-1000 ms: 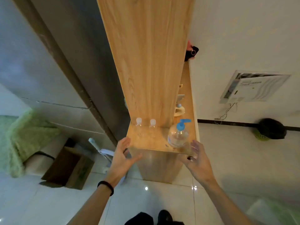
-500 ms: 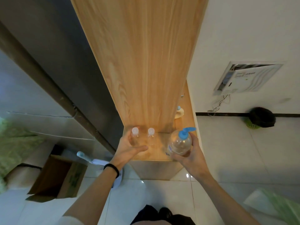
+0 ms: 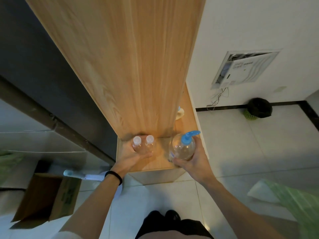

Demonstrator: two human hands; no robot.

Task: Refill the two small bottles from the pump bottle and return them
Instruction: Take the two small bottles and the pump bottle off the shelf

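Note:
Two small clear bottles with white caps (image 3: 143, 146) stand side by side at the back left of a low wooden shelf (image 3: 155, 163). My left hand (image 3: 133, 158) wraps around both of them from the front. A round clear pump bottle with a blue pump head (image 3: 183, 147) is at the shelf's right side, gripped from below and behind by my right hand (image 3: 193, 161). It looks slightly lifted and tilted.
A tall wooden cabinet panel (image 3: 131, 66) rises right behind the shelf. A cardboard box (image 3: 46, 199) sits on the tiled floor at left, a white object (image 3: 82, 175) beside it. A green bin with a black bag (image 3: 257, 110) stands by the wall at right.
The view has come closer to the shelf. My left hand went from open in front of the shelf to closed around both small bottles. My right hand closed on the pump bottle.

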